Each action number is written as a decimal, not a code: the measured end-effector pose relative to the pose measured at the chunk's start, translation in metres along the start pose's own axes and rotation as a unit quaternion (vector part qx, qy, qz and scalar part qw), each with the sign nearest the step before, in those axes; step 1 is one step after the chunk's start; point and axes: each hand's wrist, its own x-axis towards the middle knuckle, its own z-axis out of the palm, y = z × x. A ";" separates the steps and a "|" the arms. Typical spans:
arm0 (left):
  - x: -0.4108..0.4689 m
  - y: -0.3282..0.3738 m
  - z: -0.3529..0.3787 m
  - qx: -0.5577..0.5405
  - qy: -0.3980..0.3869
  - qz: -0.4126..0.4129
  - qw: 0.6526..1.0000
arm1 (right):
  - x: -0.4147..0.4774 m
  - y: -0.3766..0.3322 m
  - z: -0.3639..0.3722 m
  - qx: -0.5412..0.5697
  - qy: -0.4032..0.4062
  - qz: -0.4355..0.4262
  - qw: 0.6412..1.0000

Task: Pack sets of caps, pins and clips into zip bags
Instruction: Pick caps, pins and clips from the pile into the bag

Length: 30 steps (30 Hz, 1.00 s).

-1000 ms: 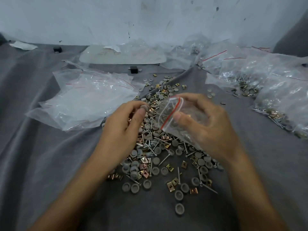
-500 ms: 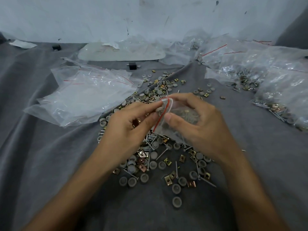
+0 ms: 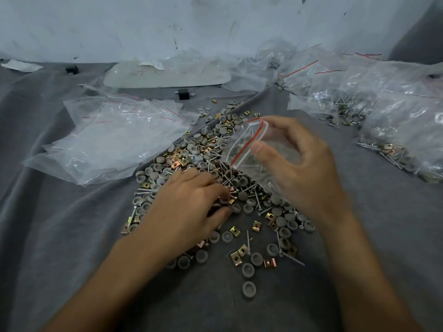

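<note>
Grey cloth (image 3: 72, 236), parts pile (image 3: 206, 149): above the pile your right hand (image 3: 306, 173) pinches the zip bag (image 3: 244, 149); on it your left hand (image 3: 187, 207) picks with curled fingers, catch hidden. Next, feed pieces into the bag mouth.

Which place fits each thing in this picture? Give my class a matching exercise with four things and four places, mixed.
Things: 1 zip bag; 2 left hand; 3 empty bags; 4 filled bags.
Places: a far right on the cloth; b on the pile of parts; c in the right hand; d left of the pile.
Pairs: 1-c, 2-b, 3-d, 4-a.
</note>
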 end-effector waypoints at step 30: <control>0.008 -0.003 0.000 -0.359 0.178 -0.169 0.901 | -0.010 -0.006 0.009 -0.059 -0.117 -0.006 0.991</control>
